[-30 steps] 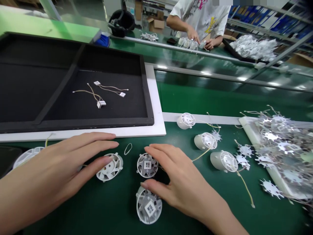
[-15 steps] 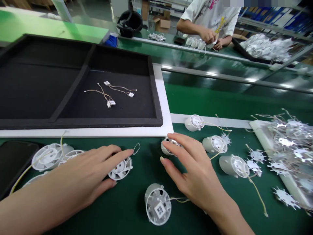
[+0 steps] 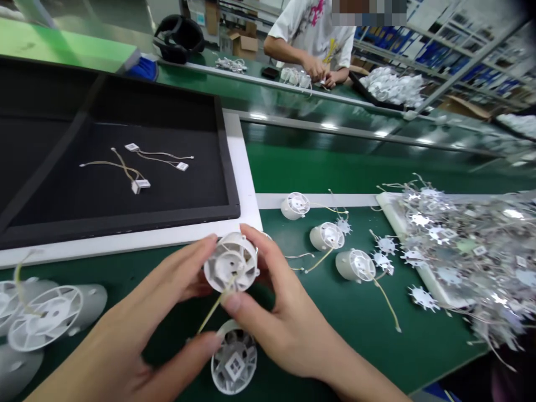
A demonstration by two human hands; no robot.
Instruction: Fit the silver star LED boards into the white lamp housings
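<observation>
Between my hands is a white round fan housing, its vaned face turned toward me and a yellowish wire hanging from its middle. My left hand curls its fingers along the housing's left side, thumb below near the wire. My right hand wraps the right side, with the thumb pressed at the lower rim beside the wire. Just below stands another fan housing with a square coded label inside. Part of a further housing behind my right fingers is mostly hidden.
Several wired fan housings stand right and left. Silvery star-shaped plates with wires pile up at right. A black divided tray holds small labelled boards with wires. Across the bench, another person's hands work.
My hands have come together around one fan housing, lifted from the table; before, they were apart, each beside a separate housing. The view has turned to the right.
</observation>
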